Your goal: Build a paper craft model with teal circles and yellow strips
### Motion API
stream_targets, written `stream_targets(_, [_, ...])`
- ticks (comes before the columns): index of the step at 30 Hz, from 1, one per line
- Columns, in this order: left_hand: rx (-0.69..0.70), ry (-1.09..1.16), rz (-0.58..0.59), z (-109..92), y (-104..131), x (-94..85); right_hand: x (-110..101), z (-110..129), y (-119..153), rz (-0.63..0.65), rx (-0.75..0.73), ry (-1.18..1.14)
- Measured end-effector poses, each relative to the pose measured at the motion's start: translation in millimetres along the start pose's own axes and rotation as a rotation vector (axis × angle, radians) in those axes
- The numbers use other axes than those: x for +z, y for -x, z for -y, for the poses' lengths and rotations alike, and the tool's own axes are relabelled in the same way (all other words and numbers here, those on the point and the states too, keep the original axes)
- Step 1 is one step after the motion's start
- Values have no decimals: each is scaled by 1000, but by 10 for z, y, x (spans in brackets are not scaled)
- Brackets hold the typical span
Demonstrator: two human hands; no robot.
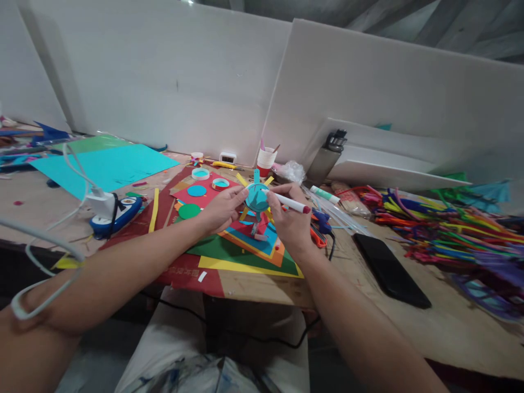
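Note:
Near the middle of the table, my left hand (224,210) pinches the left edge of a round blue paper piece (257,197) that has blue and yellow strips sticking out around it. My right hand (291,218) is closed round a white marker with a dark red end (291,203). The marker's tip points left, over the right part of the blue disc; whether it touches the paper is too small to tell. Below the piece lie stacked coloured sheets (245,263). A green disc (189,211) and a blue disc (197,190) lie left of it.
A black phone (391,270) and many coloured pipe cleaners (442,224) are on the right. Behind stand a paper cup (266,159) and a grey bottle (325,159). On the left are a blue power strip (117,215), a white cable (49,232) and a cyan sheet (106,166).

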State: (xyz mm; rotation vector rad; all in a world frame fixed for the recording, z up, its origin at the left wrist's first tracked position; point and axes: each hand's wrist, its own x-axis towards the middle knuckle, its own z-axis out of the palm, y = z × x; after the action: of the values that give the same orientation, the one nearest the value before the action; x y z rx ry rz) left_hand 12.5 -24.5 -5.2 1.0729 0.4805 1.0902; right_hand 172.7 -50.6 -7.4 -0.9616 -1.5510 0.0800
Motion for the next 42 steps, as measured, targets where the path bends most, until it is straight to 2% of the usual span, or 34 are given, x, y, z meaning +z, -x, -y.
stream_targets(17, [-3, -21, 7, 1, 11, -11, 27, 64, 15, 55, 3, -26])
stream_targets(30, [-10, -19, -17, -12, 9, 7, 8, -9, 13, 26, 17, 22])
stream_targets(42, [9, -50, 27, 17, -1, -38, 13, 0, 11, 16, 28, 5])
